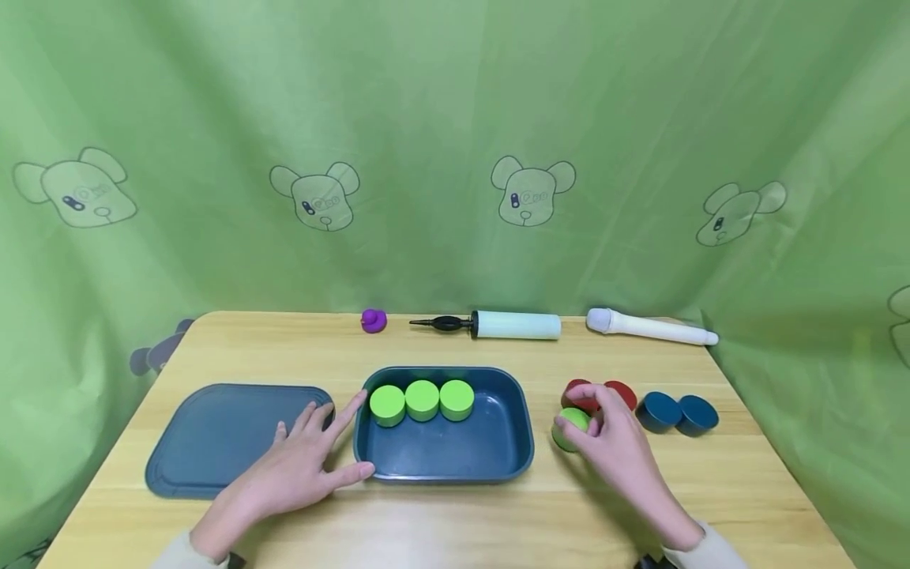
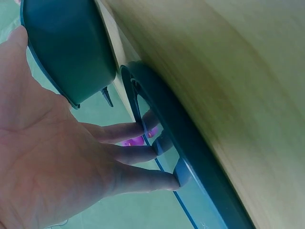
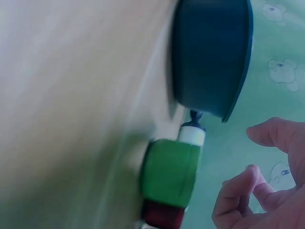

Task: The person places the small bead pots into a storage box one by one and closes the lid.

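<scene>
A dark blue rectangular box [image 1: 441, 468] holds three lime-green round blocks [image 1: 423, 401] in a row along its back. My left hand [image 1: 295, 466] is spread, with index finger and thumb at the box's left rim. Its other fingertips rest on the flat dark blue lid [image 1: 213, 435], as the left wrist view shows too. A fourth green block [image 3: 170, 171] stands on the table to the right of the box. Above that block hovers my right hand [image 1: 614, 438], thumb and fingers bent but apart; the right wrist view shows a gap between them and the block.
Two red round blocks [image 1: 622, 393] stand behind the right hand, partly hidden by it. Two dark blue ones [image 1: 697, 416] are farther right. Along the back edge lie a purple rubber duck [image 1: 373, 320], a hand pump [image 1: 515, 325] and a white microphone [image 1: 650, 326]. A green curtain [image 1: 426, 95] hangs behind.
</scene>
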Available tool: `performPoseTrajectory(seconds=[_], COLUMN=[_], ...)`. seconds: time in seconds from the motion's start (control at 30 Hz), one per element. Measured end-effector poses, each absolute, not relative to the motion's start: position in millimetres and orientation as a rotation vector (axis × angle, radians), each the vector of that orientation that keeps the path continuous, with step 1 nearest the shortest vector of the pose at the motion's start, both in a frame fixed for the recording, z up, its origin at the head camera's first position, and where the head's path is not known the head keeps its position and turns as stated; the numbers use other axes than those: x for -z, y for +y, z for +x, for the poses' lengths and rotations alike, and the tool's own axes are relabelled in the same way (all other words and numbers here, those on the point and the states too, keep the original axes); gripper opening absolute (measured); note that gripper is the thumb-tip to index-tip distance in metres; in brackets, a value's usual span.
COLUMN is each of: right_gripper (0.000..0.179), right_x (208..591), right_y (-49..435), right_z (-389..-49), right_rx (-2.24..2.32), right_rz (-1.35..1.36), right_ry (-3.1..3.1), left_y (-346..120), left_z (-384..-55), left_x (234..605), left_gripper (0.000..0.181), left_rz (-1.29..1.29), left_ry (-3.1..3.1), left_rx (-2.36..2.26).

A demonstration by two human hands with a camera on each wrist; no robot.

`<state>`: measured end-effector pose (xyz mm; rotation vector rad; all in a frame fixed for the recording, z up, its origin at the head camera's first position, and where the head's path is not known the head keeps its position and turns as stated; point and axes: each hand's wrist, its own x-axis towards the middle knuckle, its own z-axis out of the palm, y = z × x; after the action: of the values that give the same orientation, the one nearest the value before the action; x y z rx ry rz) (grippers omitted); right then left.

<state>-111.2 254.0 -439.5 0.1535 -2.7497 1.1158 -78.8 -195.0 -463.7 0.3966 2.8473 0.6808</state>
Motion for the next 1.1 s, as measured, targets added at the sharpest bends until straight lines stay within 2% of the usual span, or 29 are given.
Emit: performPoseTrajectory(seconds=[0.37, 0.73, 1.1], right_gripper=[0.050, 0.053, 0.051], right_x=[457.5, 470.6, 472.1], right_y=[277.2, 279.1, 275.6], right_z=[-104.0, -108.6, -107.2], right_rx=[-1.199, -1.439, -1.389], right_rz=[0.017, -0.095, -0.155], right_ry=[-2.856, -2.903, -2.927], left_y=[-196.0, -195.9, -195.8], left_z=[-77.2, -79.0, -79.1], left_x=[463.4, 463.9, 460.7], left_gripper=[0.097, 0.097, 0.099], left_rz=[0.398, 0.411, 0.411], left_ry=[2.851, 2.844, 2.828], left_rx=[-0.688, -0.656, -0.664])
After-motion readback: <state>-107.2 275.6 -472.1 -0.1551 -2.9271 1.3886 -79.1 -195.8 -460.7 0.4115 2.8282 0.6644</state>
